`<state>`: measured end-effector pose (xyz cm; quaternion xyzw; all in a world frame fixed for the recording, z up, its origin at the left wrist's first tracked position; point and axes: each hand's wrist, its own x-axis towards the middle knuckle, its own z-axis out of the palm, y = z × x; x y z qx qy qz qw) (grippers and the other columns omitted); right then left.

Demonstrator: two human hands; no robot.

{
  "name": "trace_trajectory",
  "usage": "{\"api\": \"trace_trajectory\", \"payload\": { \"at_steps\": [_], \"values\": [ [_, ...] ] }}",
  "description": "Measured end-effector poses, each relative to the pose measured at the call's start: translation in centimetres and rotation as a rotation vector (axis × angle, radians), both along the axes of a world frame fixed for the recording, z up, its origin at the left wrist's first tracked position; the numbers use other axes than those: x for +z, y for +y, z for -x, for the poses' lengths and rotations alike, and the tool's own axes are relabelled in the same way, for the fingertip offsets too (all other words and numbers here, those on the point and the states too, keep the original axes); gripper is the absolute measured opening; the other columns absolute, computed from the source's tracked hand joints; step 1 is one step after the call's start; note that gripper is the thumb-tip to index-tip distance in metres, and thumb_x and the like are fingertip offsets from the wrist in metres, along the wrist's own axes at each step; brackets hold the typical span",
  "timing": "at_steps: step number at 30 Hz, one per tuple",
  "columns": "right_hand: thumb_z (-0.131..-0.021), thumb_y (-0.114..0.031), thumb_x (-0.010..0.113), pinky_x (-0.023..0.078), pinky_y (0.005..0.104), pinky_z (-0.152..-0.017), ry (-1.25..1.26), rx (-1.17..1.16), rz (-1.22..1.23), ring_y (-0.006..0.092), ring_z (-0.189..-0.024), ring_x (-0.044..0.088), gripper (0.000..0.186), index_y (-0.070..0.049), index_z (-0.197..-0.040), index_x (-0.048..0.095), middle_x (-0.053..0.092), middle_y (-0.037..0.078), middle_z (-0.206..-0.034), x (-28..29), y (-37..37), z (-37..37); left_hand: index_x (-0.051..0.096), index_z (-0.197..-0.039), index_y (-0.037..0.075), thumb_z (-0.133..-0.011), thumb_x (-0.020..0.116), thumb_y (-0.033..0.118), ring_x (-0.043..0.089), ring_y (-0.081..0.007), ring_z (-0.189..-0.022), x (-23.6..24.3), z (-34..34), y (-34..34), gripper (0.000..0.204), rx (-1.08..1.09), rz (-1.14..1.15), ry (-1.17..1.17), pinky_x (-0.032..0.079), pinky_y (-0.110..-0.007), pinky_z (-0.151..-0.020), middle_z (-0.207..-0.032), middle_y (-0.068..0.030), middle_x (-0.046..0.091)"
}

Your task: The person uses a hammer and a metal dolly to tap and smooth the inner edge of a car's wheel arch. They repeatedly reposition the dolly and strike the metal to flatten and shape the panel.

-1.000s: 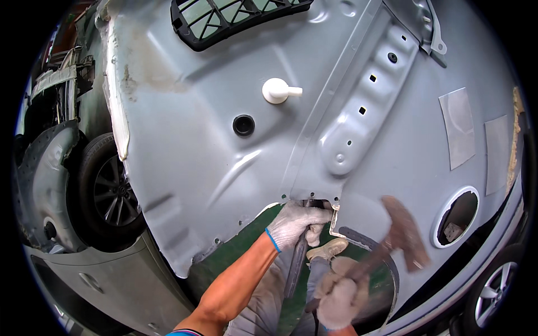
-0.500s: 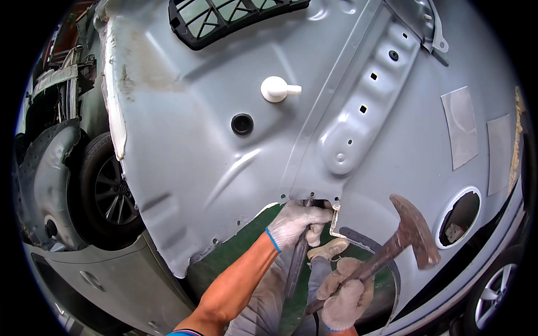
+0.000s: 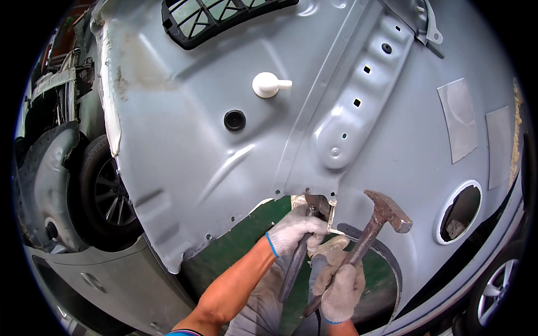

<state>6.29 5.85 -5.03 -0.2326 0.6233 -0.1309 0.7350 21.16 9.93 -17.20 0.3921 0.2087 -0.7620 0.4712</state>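
Observation:
My left hand (image 3: 294,232), in a pale knit glove with a blue cuff, grips a dark metal bar (image 3: 290,271) upright at the notch in the edge of a grey sheet-metal panel (image 3: 185,134). The bar's upper end is beside a bent, whitish flange (image 3: 332,218) at the notch. My gloved right hand (image 3: 342,291) is closed on the handle of a rusty steel hammer (image 3: 388,213), whose head is raised to the right of the notch.
A white elbow fitting (image 3: 265,85), a black plug (image 3: 234,120) and a black grille (image 3: 230,14) sit on the panel, which has a round opening (image 3: 457,213) at right. Cars' wheels (image 3: 109,196) flank it. My legs and green floor show below.
The hammer head has moved up and to the left. My left hand and bar sit slightly higher and left in view, as does the panel; the bar's top now shows in the notch.

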Motion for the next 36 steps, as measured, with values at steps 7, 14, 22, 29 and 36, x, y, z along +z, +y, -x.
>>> {"api": "trace_trajectory", "payload": {
  "at_steps": [7, 14, 22, 29, 36],
  "values": [
    [-0.102, -0.040, 0.062, 0.041, 0.0286, -0.042, -0.061, 0.024, -0.068, 0.0119, -0.053, 0.050, 0.044, 0.001, -0.117, 0.056, 0.065, 0.010, -0.099, -0.7, 0.3, -1.0, 0.059, -0.090, 0.001, -0.087, 0.073, 0.010, 0.053, -0.0099, -0.054, 0.1, 2.3, -1.0, 0.017, 0.036, -0.075, -0.152, 0.042, -0.028, -0.048, -0.069, -0.0037, 0.057],
    [-0.096, -0.014, 0.052, 0.041, 0.0296, -0.042, -0.140, -0.080, 0.151, 0.0141, -0.050, 0.048, 0.022, 0.001, -0.111, 0.057, 0.054, 0.006, -0.075, 0.3, 0.5, -0.6, 0.057, -0.087, 0.000, -0.083, 0.070, 0.008, 0.055, -0.0109, -0.056, -0.4, 0.7, -0.4, 0.016, -0.110, -0.034, 0.069, 0.045, -0.028, -0.050, -0.072, -0.0052, 0.060],
    [-0.098, -0.038, 0.068, 0.039, 0.0291, -0.047, -0.066, -0.093, -0.070, 0.0128, -0.054, 0.050, 0.045, 0.001, -0.119, 0.058, 0.053, 0.004, -0.070, -1.1, 0.5, -1.3, 0.063, -0.090, -0.002, -0.084, 0.075, 0.008, 0.057, -0.0101, -0.056, -0.2, 1.8, -0.5, 0.017, -0.071, -0.075, -0.181, 0.045, -0.027, -0.050, -0.070, -0.0042, 0.061],
    [-0.097, -0.025, 0.058, 0.039, 0.0305, -0.041, -0.245, -0.085, 0.333, 0.0147, -0.046, 0.049, 0.030, 0.000, -0.114, 0.058, 0.055, 0.007, -0.065, -0.5, 0.5, -1.2, 0.065, -0.094, -0.002, -0.085, 0.077, 0.006, 0.057, -0.0091, -0.058, -0.4, 1.4, 0.0, 0.017, -0.056, -0.033, -0.063, 0.043, -0.026, -0.050, -0.072, -0.0033, 0.061],
    [-0.096, -0.014, 0.056, 0.038, 0.0301, -0.046, -0.099, -0.167, -0.002, 0.0127, -0.051, 0.048, 0.018, -0.001, -0.108, 0.061, 0.049, 0.003, -0.063, -0.4, 0.2, -1.4, 0.066, -0.095, 0.000, -0.084, 0.077, 0.007, 0.054, -0.0090, -0.054, -0.1, 1.7, 0.0, 0.017, -0.096, -0.065, -0.107, 0.042, -0.028, -0.048, -0.069, -0.0018, 0.059]
  ]
}}
